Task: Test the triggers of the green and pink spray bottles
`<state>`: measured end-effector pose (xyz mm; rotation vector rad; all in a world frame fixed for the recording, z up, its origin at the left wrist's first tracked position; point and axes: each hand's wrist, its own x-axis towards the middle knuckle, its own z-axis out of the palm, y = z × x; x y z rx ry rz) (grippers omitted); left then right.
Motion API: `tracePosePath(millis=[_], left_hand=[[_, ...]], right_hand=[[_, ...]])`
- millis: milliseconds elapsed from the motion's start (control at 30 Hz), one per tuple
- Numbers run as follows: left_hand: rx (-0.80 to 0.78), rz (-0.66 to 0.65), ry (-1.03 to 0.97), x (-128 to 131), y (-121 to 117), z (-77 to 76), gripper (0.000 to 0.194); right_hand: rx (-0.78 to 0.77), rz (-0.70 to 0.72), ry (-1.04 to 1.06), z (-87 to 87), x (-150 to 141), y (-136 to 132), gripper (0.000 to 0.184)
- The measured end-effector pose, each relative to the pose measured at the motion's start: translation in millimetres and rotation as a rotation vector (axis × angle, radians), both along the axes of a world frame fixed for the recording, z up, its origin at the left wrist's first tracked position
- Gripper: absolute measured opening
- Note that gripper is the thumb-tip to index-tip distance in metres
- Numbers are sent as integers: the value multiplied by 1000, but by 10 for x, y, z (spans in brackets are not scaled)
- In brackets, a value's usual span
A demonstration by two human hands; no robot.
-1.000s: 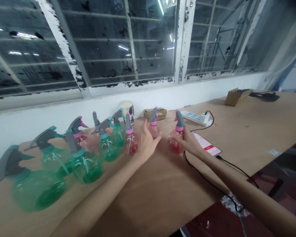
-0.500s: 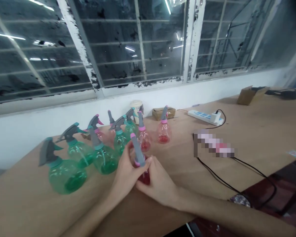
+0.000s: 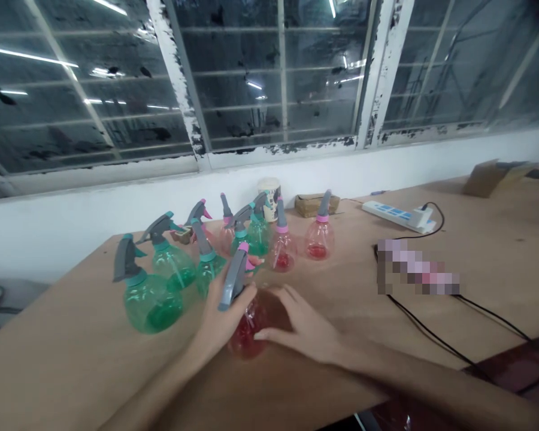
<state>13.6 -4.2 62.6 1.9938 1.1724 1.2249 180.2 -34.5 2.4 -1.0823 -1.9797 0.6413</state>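
Observation:
A red-tinted spray bottle (image 3: 247, 335) with a grey trigger head and pink nozzle tip stands low in front of me. Around its neck, just under the head, my left hand (image 3: 224, 314) is closed. My right hand (image 3: 308, 326) is at the bottle's right side with thumb and fingers spread. Its thumb tip overlaps the red body; whether it touches, I cannot tell. Behind my left hand are several green spray bottles, one of them the near-left green bottle (image 3: 153, 305). Two red bottles, the middle one (image 3: 282, 248) and the right one (image 3: 318, 239), stand farther back.
A paper cup (image 3: 269, 200) and a small brown box (image 3: 317, 205) sit by the wall. A white power strip (image 3: 397, 216) with a plug lies to the right, near a blurred-out object (image 3: 417, 266) with black cables. Farther right is an opened cardboard box (image 3: 494, 179).
My right hand has loosened from around the red bottle and its fingers have spread. The bottle's head has turned and tilts differently in my left hand. The view has swung left.

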Motion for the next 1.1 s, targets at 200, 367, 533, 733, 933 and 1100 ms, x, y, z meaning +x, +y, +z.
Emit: tracePosePath(millis=[200,367,533,733,933,1100], left_hand=[[-26,-101,-8,58,96,-37,37],[29,-115,32,208,203,-40,26],[39,-176,22,364,309,-4,16],[33,-209,-8,394,342,-25,13],[8,-228,-11,393,321,-32,16],[-11,-249,10,379,336,5,16]], right_hand=[[-61,-204,4,-239,591,419,29],[-46,-228,-26,-307,619,580,31],[109,-182,-66,-286,422,634,24],[162,-111,-236,-302,329,657,15],[97,-102,-242,-316,347,640,17],[69,-113,-124,-303,344,642,18]])
